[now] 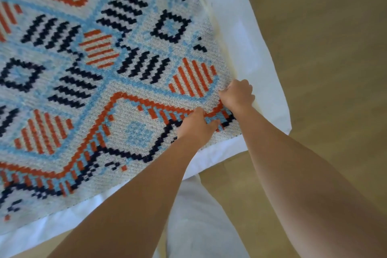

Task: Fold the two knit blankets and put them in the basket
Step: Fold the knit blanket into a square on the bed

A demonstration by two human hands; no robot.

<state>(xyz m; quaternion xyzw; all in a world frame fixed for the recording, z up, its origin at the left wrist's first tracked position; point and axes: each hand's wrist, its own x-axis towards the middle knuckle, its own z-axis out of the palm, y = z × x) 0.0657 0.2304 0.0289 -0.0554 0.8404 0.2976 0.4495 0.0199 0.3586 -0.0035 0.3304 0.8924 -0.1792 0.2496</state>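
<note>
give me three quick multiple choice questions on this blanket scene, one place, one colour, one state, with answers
1. Where are the left hand and right hand?
A) at a corner of the knit blanket
B) at its middle
C) raised in the air
2. What colour is the sheet under it?
A) green
B) white
C) black
3. How does the blanket lie?
A) rolled up
B) folded small
C) spread flat

1 A, both hands sit at one corner; 2 B, white shows past its edges; 3 C, its whole pattern lies open.
</note>
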